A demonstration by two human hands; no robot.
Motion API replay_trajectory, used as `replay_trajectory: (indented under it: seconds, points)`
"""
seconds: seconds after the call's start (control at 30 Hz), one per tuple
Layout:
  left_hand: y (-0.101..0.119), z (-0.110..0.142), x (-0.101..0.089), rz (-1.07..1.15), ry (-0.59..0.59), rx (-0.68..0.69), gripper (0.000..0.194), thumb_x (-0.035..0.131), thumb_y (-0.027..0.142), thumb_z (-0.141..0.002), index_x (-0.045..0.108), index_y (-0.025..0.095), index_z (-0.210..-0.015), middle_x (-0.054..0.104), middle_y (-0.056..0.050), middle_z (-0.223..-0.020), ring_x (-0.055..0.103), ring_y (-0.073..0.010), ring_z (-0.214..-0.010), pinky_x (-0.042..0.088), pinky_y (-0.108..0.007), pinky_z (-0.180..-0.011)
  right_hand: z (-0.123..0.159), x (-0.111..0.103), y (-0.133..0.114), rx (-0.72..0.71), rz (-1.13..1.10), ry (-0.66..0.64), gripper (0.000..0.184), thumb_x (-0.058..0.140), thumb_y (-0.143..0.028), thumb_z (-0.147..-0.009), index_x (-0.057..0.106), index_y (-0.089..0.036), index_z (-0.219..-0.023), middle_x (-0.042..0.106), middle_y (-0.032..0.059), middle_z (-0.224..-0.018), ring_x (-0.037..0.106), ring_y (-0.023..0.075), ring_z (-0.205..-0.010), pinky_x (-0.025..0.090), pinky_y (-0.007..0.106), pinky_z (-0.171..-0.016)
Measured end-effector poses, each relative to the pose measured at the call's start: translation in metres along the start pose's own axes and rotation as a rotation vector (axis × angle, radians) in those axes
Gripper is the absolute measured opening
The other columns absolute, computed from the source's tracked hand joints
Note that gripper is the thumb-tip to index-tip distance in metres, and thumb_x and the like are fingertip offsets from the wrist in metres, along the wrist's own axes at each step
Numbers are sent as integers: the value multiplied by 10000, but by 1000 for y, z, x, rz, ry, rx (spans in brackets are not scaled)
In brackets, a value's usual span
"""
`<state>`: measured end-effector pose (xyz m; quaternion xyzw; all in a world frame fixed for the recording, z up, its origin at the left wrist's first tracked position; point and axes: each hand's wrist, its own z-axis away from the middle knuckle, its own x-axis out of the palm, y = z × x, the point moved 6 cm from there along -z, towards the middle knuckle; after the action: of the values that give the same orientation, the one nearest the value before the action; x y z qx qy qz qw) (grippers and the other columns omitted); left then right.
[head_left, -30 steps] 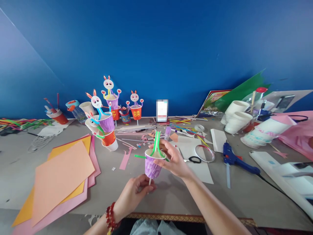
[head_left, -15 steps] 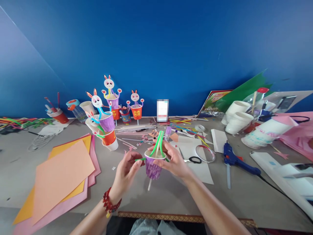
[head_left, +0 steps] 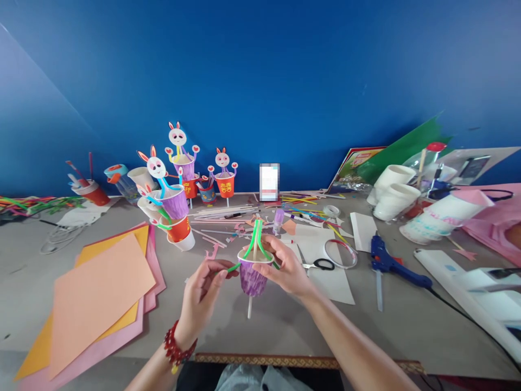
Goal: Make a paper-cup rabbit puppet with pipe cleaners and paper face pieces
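A purple-coloured paper cup [head_left: 253,279] is held upright above the table by my right hand [head_left: 287,266], whose fingers and thumb wrap its right side. Green pipe cleaners [head_left: 256,239] rise from inside the cup beside a pale stick, and that stick [head_left: 249,307] also pokes out below the base. On the left, my left hand [head_left: 207,282] pinches the end of a green pipe cleaner [head_left: 233,267] that sticks out through the cup's side. Another bit of green shows near my right fingers, mostly hidden.
Finished rabbit-faced cups [head_left: 174,202] stand at the back left, above stacked coloured paper [head_left: 101,298]. To the right lie scissors [head_left: 323,264], a tape roll [head_left: 341,253], a blue glue gun [head_left: 393,266] and a white power strip [head_left: 468,288]. A glue stick [head_left: 278,221] stands behind the cup among scraps.
My left hand has drawn slightly left and now grips the side pipe cleaner, more of which shows. The cup is a little more upright, and the view has shifted slightly.
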<state>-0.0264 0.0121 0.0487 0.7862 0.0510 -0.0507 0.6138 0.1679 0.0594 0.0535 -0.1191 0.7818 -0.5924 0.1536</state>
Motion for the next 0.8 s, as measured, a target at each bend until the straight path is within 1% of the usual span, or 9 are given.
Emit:
replay_trajectory:
  seconds: [0.1,0.2,0.4,0.5,0.57,0.6,0.67,0.73,0.8]
  points:
    - [1,3,-4,7,18,29,169,534,321,-954,613,173,-937,702,-104,-1091,698,-212,-932,553,-340,-851,0,-1,3,-2,-4,22,536,732,-407,-827,526,-225,-1288,650,111,-1262,600,291,-1205,487,413,-1008]
    - [1,7,-4,40,5,46,135,526,290,-961,604,181,-940,688,-98,-1124,693,-210,-957,545,-338,-861,0,-3,4,-12,-11,61,532,729,-408,-827,531,-236,-1289,623,113,-1309,578,295,-1242,476,418,-1026]
    - [1,11,-7,57,28,110,115,506,236,-971,604,179,-954,663,-93,-1115,660,-207,-1003,530,-327,-853,1,-3,1,-38,19,37,495,705,-394,-852,543,-243,-1295,640,108,-1284,583,288,-1230,474,422,-1020]
    - [0,10,-7,106,19,142,107,507,232,-968,601,182,-973,647,-97,-1125,640,-225,-1041,523,-362,-880,0,-4,-4,-60,36,39,445,691,-414,-859,588,-237,-1254,651,105,-1267,589,288,-1214,474,413,-1014]
    - [1,9,-4,165,6,191,122,530,276,-957,602,186,-997,625,-104,-1150,608,-253,-1110,507,-406,-932,0,-4,-6,-72,49,47,415,684,-417,-863,609,-236,-1229,663,101,-1245,605,283,-1183,482,405,-998]
    - [2,8,-2,198,5,210,162,557,317,-942,601,189,-1030,601,-113,-1194,586,-271,-1149,496,-430,-961,0,-3,-7,-76,54,48,404,679,-414,-867,613,-237,-1225,671,99,-1232,613,280,-1166,486,401,-989]
    - [2,5,5,266,-8,197,348,631,410,-886,570,206,-1161,510,-133,-1336,530,-306,-1231,471,-468,-1011,0,-3,-6,-82,63,50,395,677,-406,-870,615,-241,-1224,678,93,-1214,629,271,-1131,497,393,-972]
    - [-1,2,19,334,-77,107,576,694,460,-826,479,242,-1314,409,-144,-1449,491,-325,-1278,474,-466,-1016,1,-1,-4,-92,72,54,400,688,-400,-865,613,-245,-1226,675,87,-1213,636,261,-1112,505,379,-958]
    - [-5,0,37,382,-183,-16,680,708,450,-818,396,270,-1395,413,-144,-1457,502,-318,-1271,499,-428,-981,2,1,-3,-111,79,48,410,700,-397,-857,610,-243,-1226,670,86,-1210,640,253,-1095,512,363,-941]
